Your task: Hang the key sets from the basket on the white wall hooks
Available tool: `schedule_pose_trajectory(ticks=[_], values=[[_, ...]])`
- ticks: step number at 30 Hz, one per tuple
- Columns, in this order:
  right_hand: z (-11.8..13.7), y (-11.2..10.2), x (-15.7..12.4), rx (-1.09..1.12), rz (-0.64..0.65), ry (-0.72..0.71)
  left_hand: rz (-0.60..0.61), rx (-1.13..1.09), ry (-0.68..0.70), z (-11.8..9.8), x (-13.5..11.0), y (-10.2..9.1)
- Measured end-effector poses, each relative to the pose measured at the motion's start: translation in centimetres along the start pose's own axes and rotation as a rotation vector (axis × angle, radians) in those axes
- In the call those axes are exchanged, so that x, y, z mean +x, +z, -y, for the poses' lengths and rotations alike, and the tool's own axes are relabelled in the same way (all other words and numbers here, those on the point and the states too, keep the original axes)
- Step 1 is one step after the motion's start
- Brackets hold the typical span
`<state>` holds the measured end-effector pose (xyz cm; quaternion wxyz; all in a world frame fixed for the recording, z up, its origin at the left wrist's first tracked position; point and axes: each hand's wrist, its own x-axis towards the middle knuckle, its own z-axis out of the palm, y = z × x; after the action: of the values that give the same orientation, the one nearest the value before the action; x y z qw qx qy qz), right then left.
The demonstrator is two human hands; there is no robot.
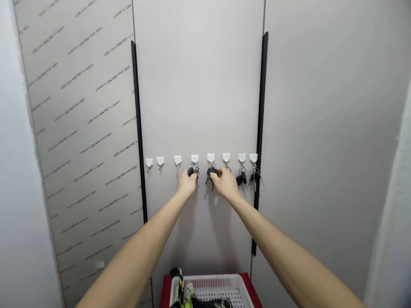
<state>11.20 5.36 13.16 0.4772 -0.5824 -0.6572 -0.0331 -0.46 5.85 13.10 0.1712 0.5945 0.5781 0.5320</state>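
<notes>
My left hand [187,183] is closed around a bunch of keys [191,171] with black heads, just below a white adhesive hook [195,159]. To its right, my right hand [225,183] pinches another set of black-headed keys [212,172] hanging under the neighbouring hook [210,158]. A key ring [228,169] shows on the following hook, with its lower part hidden behind my right hand. More black-headed keys [241,177] hang farther right, and a further bunch [256,176] hangs at the row's right end.
Several white hooks run across a pale cabinet door [198,81]; the left ones, such as this hook [149,163], carry no keys. Black handle strips [263,93] edge the door. Below, a white plastic basket [238,287] with assorted items stands on a red surface [166,290].
</notes>
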Motion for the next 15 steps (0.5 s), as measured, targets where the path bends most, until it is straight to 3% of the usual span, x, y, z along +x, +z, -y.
schedule_pose_trajectory(ticks=[4,7,15], values=[[0.8,-1.1,0.9,-0.037,-0.019,-0.024,0.148,-0.143,-0.068,-1.8,0.0,-1.3],[0.7,-2.0,1.4,-0.027,0.033,-0.034,0.248,-0.085,-0.131,-2.7,-0.3,-2.6],[0.8,-2.9,2.0,0.088,0.126,-0.027,0.365,0.075,-0.147,-4.5,0.8,-4.8]])
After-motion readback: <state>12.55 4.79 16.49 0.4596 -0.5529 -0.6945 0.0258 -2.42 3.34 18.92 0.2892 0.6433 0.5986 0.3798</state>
